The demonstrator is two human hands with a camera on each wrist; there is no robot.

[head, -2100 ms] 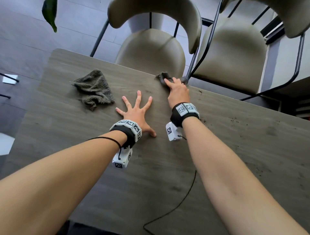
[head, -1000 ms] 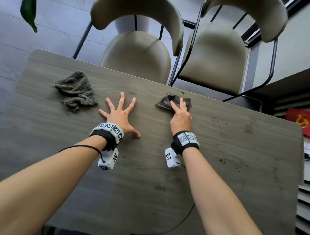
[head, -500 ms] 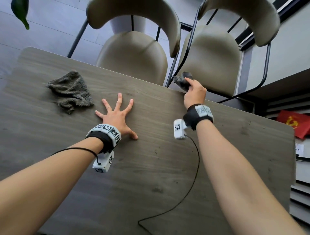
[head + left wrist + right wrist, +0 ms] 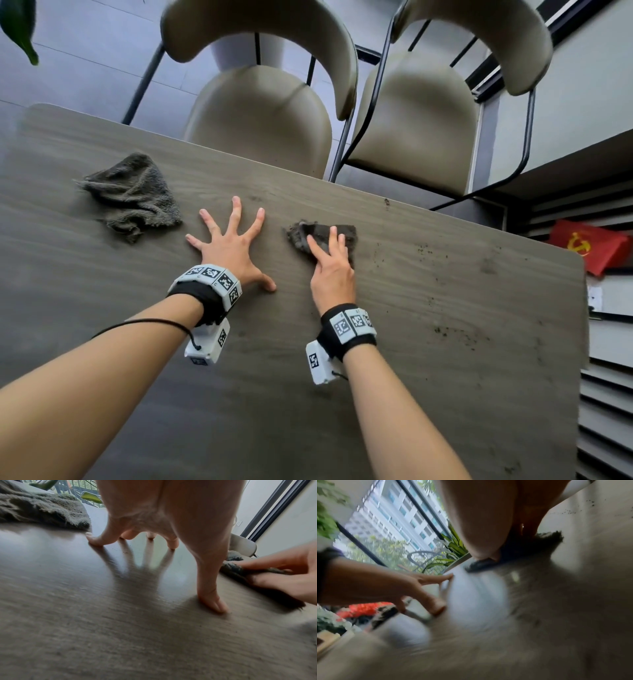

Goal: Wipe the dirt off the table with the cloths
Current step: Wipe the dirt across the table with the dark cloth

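You are pressing the dark cloth [image 4: 322, 236] flat on the table [image 4: 428, 394] with your right hand [image 4: 331, 270]; the fingers are lying straight on top of it and, as far as the head view shows, are not curling around it. The right wrist view is too blurred to say more about the grip. Your left hand [image 4: 233, 246] is resting on the table with the fingers spread wide and holding nothing, only the fingertips [image 4: 93, 541] and the thumb touching the wood.

The dirt [image 4: 424, 253] is lying as small dark crumbs to the right of the dark cloth, and more specks [image 4: 455, 334] are sitting nearer to you toward the right edge. To do this stroke well, I think you should be keeping the whole palm on the cloth and dragging it across the crumbs in one direction, so that they are gathering in front of it and not scattering. Near the table edge, be slowing down, otherwise the crumbs are probably falling onto the chairs [image 4: 411, 137] or the floor.

The second cloth [image 4: 133, 198], the grey fluffy one, is lying crumpled on the table just to the left of your left hand, touched by nobody. No container is showing in any view, so I cannot say where the collected dirt is going.
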